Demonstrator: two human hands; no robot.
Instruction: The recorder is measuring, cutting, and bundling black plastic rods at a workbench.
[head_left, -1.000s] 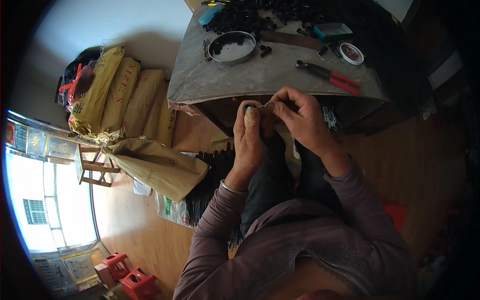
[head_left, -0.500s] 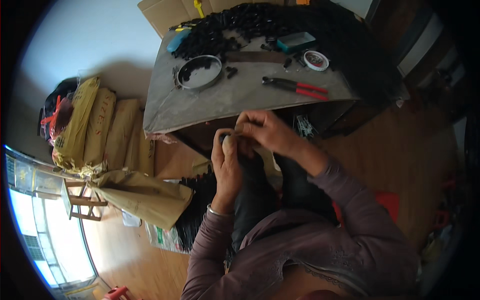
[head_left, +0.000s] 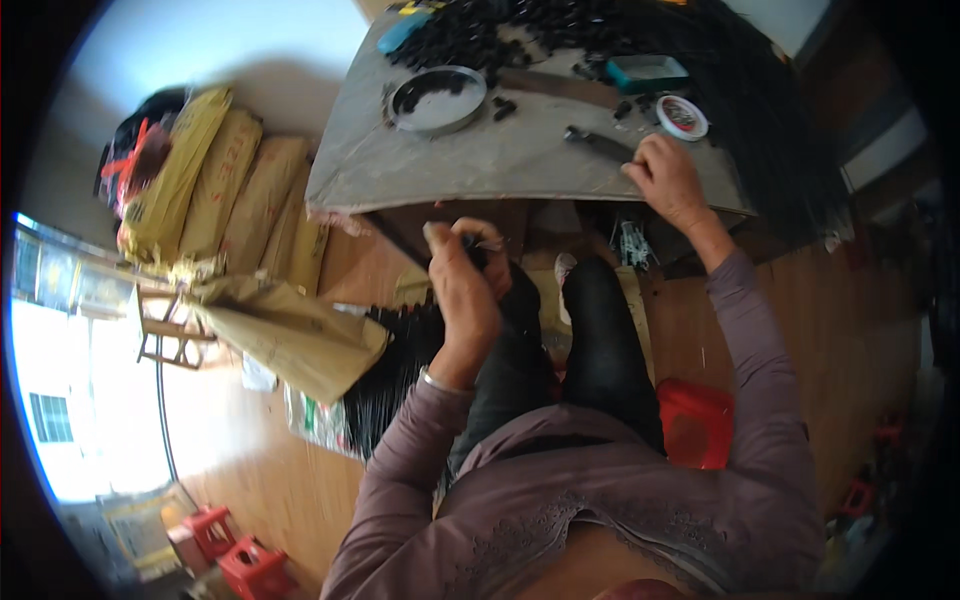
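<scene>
The left hand [head_left: 464, 292] clutches a black piece [head_left: 471, 250]; the right hand [head_left: 673, 182] grips pliers [head_left: 603, 146] on the surface [head_left: 420, 165]. Red lettering [head_left: 240, 150] marks a sack [head_left: 214, 195].

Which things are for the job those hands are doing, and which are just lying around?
Seem part of the job:
small dark piece in the left hand
pliers, right hand over their handles
probably the black pieces heaped on the table

Seem just lying about:
tan sacks
wooden stool
red stools
</scene>
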